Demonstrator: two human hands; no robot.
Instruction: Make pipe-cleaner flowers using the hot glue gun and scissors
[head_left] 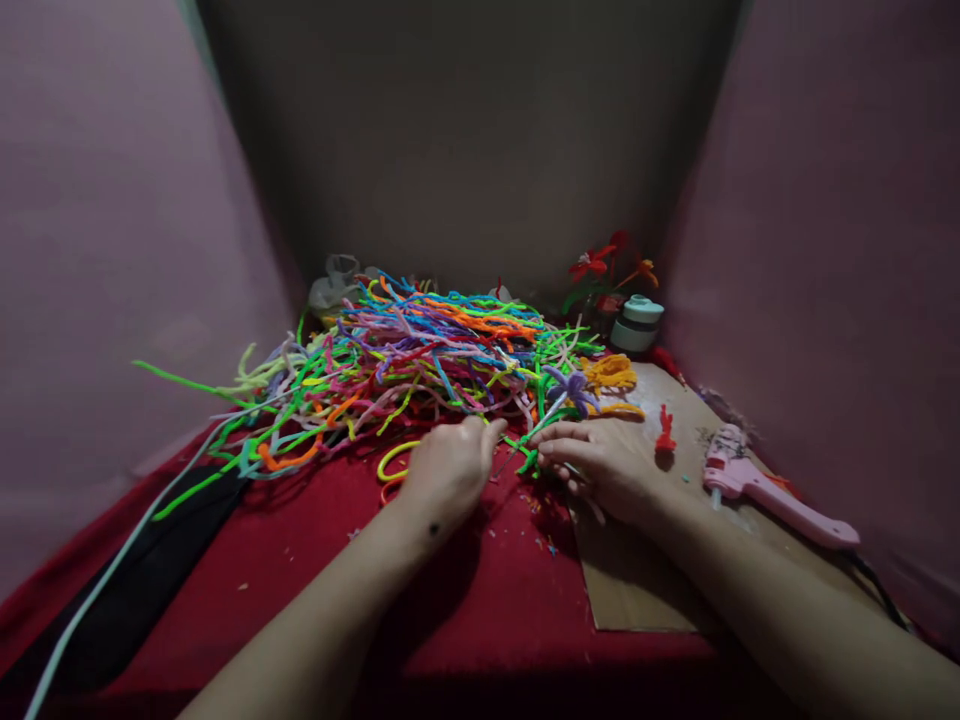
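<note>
A purple pipe-cleaner flower [570,390] has a pale, thin stem slanting down to the left. My right hand [592,455] pinches around this stem, its other fingers curled. Green pipe cleaner [527,458] is wound or bunched at the stem beside those fingertips. My left hand [454,460] is closed, thumb and forefinger pressed together near one end of the green strand, and appears to grip it. A thin dark line runs between the hands. Just left of my left hand lies a yellow pipe-cleaner loop [394,462].
A large tangled heap of coloured pipe cleaners [442,345] lies behind my hands. At right, a pink glue gun [780,500] and a small red piece [664,432] rest on cardboard [637,590]. Behind are orange loops [611,373], a pale round container [637,322] and red flowers [589,263].
</note>
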